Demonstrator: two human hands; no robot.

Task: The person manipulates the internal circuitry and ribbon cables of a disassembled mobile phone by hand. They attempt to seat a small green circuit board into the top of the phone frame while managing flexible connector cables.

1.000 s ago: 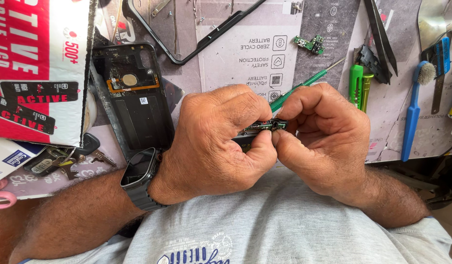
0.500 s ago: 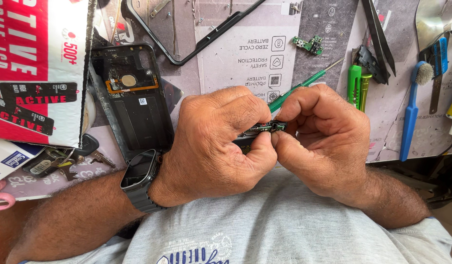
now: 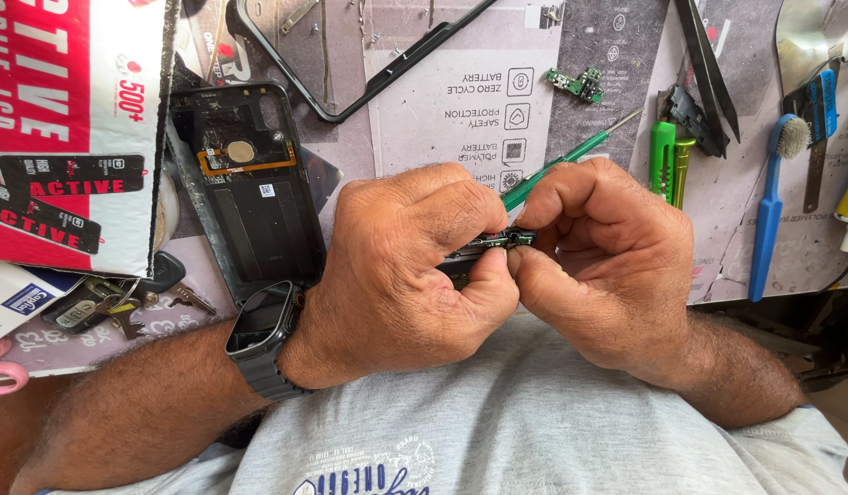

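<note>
My left hand (image 3: 396, 266) and my right hand (image 3: 598, 257) meet close to my chest, both pinching a small dark circuit board (image 3: 491, 243) between thumbs and fingertips. Most of the board is hidden by my fingers. A green-handled screwdriver (image 3: 570, 158) pokes out from behind my right hand; whether that hand holds it I cannot tell. A dark smartwatch (image 3: 259, 325) sits on my left wrist.
An open black phone back shell (image 3: 250, 197) lies on the bench at left, beside a red and white box (image 3: 66, 128) and keys (image 3: 103, 307). A black phone frame (image 3: 369, 82), a small green board (image 3: 579, 84), tweezers (image 3: 708, 64), a green cutter (image 3: 662, 160) and a blue brush (image 3: 772, 202) lie behind.
Both hands stay together on the small board, with only slight shifts of the fingers.
</note>
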